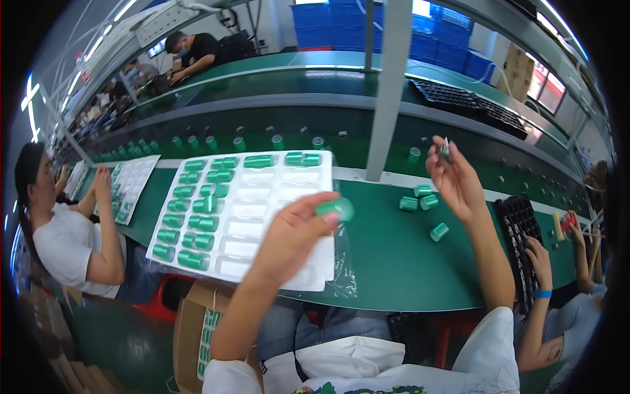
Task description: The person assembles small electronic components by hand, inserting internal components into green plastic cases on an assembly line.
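Note:
In my left hand (289,238) is a green cylinder (336,209), slightly blurred, pinched between thumb and fingers above the right side of a white moulded tray (303,268). Green cylinders with clear ends (193,260) lie in the tray's left columns and along its top row; many pockets on the right hold nothing. My right hand (458,187) is raised near the belt's edge, its fingers closed around a small grey metallic part (444,150) whose exact kind I cannot make out. Several loose green cylinders (439,231) lie on the green table below that hand.
A conveyor belt (341,151) carries upright green cylinders and small dark parts past the table. A grey post (391,92) rises at the belt's edge. Co-workers sit left and right; a black tray (518,223) stands at the right. An open cardboard box (187,328) is below the table.

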{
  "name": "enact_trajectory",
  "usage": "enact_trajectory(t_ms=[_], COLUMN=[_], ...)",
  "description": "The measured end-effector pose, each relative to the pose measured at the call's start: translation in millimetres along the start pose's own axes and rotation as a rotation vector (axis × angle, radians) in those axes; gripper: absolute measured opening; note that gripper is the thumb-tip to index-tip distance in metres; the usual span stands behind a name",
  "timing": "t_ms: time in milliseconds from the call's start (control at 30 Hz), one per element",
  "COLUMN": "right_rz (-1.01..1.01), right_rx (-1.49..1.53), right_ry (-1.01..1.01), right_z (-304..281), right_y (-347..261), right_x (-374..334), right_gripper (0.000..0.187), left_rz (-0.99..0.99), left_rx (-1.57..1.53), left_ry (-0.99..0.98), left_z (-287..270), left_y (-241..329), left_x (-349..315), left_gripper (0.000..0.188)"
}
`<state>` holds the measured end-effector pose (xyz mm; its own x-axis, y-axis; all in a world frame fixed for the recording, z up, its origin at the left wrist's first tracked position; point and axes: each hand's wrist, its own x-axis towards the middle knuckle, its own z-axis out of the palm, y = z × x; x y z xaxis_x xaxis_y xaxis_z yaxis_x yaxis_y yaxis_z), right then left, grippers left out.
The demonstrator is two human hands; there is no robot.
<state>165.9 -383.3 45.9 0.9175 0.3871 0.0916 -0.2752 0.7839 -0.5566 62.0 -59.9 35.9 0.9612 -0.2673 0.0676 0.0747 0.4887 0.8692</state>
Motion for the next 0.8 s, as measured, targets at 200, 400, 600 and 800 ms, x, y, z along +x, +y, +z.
enact_trajectory(t_ms=[200, 400, 600, 800], right_rz=[-0.171, -0.552, -0.598, -0.391], right_rx=[-0.897, -1.421, -1.565, -1.662], right_ry=[-0.044, -0.528, -0.669, -0.661], right_z=[71, 63, 65, 67], right_y=[62, 59, 60, 57], right_x=[-38, -46, -47, -51], right_gripper=[0.052, 0.04, 0.034, 0.029], left_rz=[-0.096, -0.078, -0.061, -0.142], left_rx=[-0.409, -0.409, -0.273, -0.211], left_ry=[0.008, 0.084, 0.064, -0.013], left_z=[31, 39, 32, 25], left_y=[-39, -59, -66, -75], left_x=[-21, -28, -27, -26], left_gripper=[0.037, 0.031, 0.027, 0.027])
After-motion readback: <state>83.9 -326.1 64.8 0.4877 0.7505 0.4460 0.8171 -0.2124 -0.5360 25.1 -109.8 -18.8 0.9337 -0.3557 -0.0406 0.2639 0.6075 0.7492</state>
